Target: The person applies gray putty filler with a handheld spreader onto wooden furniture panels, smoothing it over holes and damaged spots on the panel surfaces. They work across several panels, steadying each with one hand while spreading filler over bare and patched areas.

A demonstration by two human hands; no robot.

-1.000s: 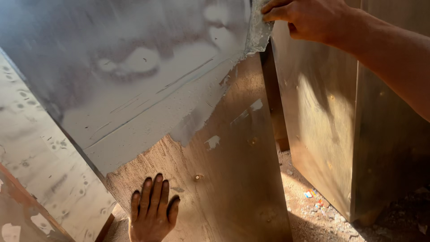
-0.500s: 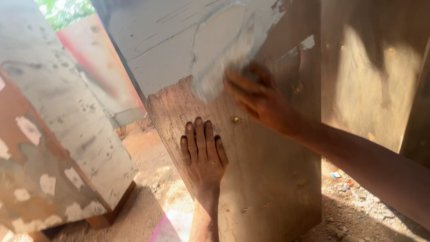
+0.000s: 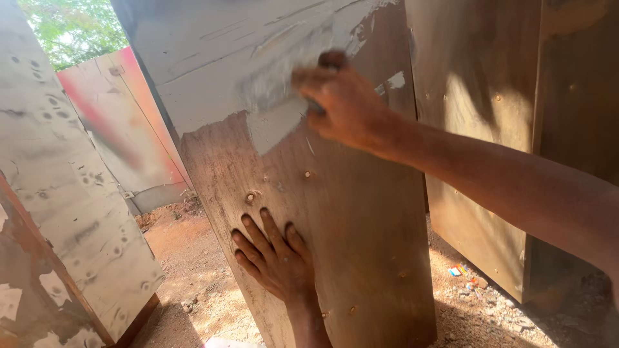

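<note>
The plywood panel (image 3: 335, 212), half coated with grey filler (image 3: 219, 58), stands upright. The left hand (image 3: 274, 258) presses flat and open against it. The right hand (image 3: 338, 103) is closed around a tool mostly hidden from view.

Reddish dirt floor (image 3: 193, 258), leaning painted boards (image 3: 122, 129), green foliage (image 3: 71, 29), harsh sunlight

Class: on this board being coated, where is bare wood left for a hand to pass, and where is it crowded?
Bare brown wood runs down the plywood board below the grey putty coat, right of the left hand and under the right hand. It is crowded at the putty's lower edge, where the right hand works.
</note>
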